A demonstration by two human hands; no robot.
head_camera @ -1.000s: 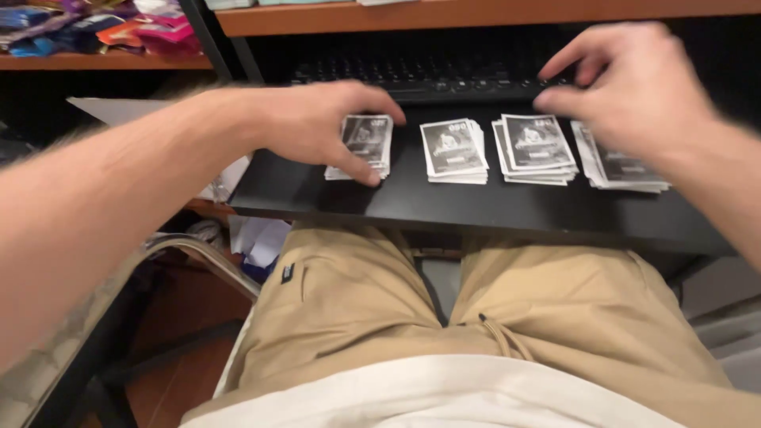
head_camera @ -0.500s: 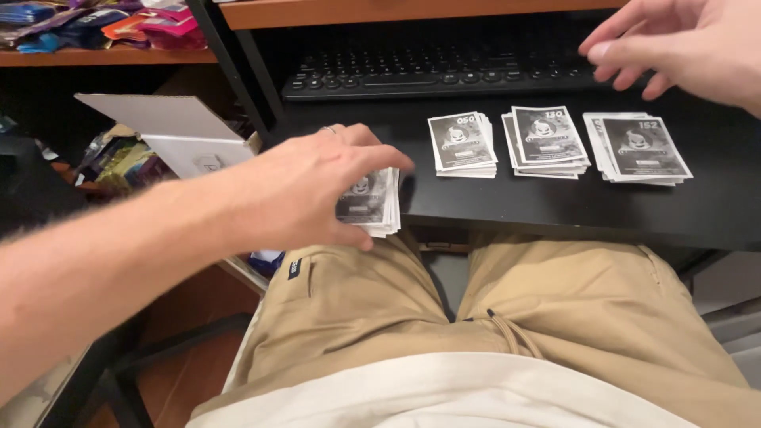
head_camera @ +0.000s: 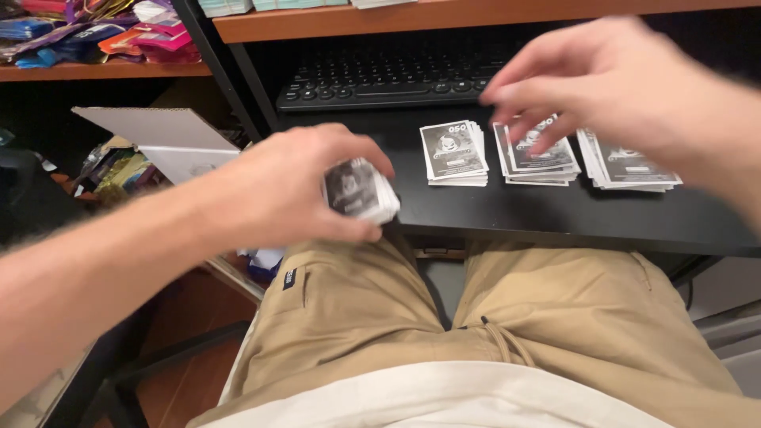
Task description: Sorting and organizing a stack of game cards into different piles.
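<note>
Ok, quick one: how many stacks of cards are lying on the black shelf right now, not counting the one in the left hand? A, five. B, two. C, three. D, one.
C: three stacks lie side by side on the black shelf in front of the keyboard, while the left hand has a fourth stack in its grip off the shelf's edge and the right hand hovers over the row.
</note>
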